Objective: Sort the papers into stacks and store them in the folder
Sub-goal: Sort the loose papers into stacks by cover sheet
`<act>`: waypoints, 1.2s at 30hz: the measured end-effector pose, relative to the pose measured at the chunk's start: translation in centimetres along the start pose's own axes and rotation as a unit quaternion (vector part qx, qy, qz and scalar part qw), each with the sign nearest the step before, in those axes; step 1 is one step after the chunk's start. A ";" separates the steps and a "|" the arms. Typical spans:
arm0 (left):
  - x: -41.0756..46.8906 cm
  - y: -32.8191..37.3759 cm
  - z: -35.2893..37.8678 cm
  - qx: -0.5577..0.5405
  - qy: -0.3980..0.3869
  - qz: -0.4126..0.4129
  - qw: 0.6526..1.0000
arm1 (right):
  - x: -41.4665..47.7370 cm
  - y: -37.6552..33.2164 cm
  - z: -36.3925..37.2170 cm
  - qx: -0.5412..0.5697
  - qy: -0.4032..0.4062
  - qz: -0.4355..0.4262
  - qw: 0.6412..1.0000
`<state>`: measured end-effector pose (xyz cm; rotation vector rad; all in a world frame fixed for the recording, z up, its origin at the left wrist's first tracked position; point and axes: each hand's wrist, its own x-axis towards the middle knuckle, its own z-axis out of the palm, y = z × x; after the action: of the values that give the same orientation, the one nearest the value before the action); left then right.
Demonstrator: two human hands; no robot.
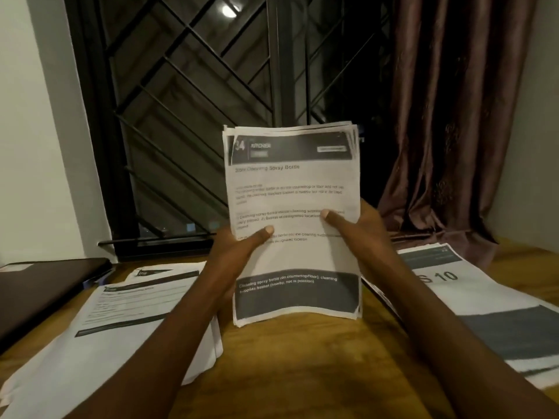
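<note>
I hold a bundle of printed papers (292,189) upright above the wooden table (290,367), its bottom edge close to the tabletop. My left hand (239,252) grips the bundle's left edge, thumb on the front sheet. My right hand (357,228) grips the right edge, thumb pressed on the text. The front sheet has a dark header and a dark band at the bottom. A stack of papers (121,322) lies flat at the left. Another stack (484,303) lies at the right. A dark folder (39,294) lies at the far left.
A barred window (196,101) stands behind the table, dark outside. A brown curtain (447,116) hangs at the right and drapes onto the table's back edge. White wall sits on both sides.
</note>
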<state>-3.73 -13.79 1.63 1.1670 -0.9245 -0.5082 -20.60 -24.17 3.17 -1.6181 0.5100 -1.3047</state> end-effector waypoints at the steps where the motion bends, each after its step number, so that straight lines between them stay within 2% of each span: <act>1: 0.3 0.0 0.0 -0.001 0.018 -0.005 1.000 | 0.0 -0.4 -0.1 0.017 0.006 -0.006 1.000; 3: 0.9 0.8 -0.7 -0.045 0.025 -0.031 0.998 | 0.5 -1.5 -0.9 0.072 -0.003 0.000 0.997; 6: 1.2 2.1 -3.7 -0.119 -0.056 -0.100 0.986 | 1.0 -1.8 -1.9 0.131 -0.068 0.075 0.986; 9: 0.3 2.0 -7.6 -0.109 -0.133 -0.181 0.968 | 0.3 -0.6 -0.8 0.054 -0.148 0.161 0.974; 11: -0.4 1.1 -9.7 -0.134 -0.142 -0.221 0.955 | -0.5 0.3 0.9 0.025 -0.172 0.210 0.962; 13: -1.3 0.1 -10.8 -0.162 -0.148 -0.239 0.946 | -1.1 1.0 2.3 0.009 -0.175 0.220 0.960; 16: -2.2 -0.9 -11.1 -0.185 -0.141 -0.251 0.939 | -1.4 1.4 3.1 -0.012 -0.147 0.208 0.967; 18: -2.0 -0.8 -11.2 -0.155 -0.123 -0.243 0.949 | -1.4 1.7 3.0 -0.015 -0.128 0.210 0.969; 22: -0.9 -1.7 -11.4 -0.133 -0.045 -0.218 0.966 | -1.3 2.6 2.5 0.002 -0.090 0.187 0.978; 25: -0.8 -3.0 -11.8 -0.135 -0.003 -0.222 0.966 | -0.7 3.3 2.1 -0.106 -0.037 0.114 0.987; 27: -0.9 -3.6 -12.9 -0.141 0.027 -0.227 0.963 | 0.3 3.8 0.6 -0.198 0.025 0.068 0.978; 30: -0.7 -4.4 -15.6 -0.156 0.060 -0.216 0.962 | 1.7 4.3 -2.6 -0.226 0.096 0.069 0.967; 32: -0.6 -4.6 -16.7 -0.160 0.083 -0.206 0.962 | 2.1 4.6 -3.9 -0.286 0.123 0.074 0.947; 36: -0.8 -4.8 -17.0 -0.165 0.071 -0.199 0.963 | 2.4 4.7 -4.2 -0.306 0.146 0.068 0.938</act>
<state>10.46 -5.51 -4.86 1.0668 -0.4558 -0.8560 -22.48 -29.87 0.21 -1.8394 1.2924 -1.3647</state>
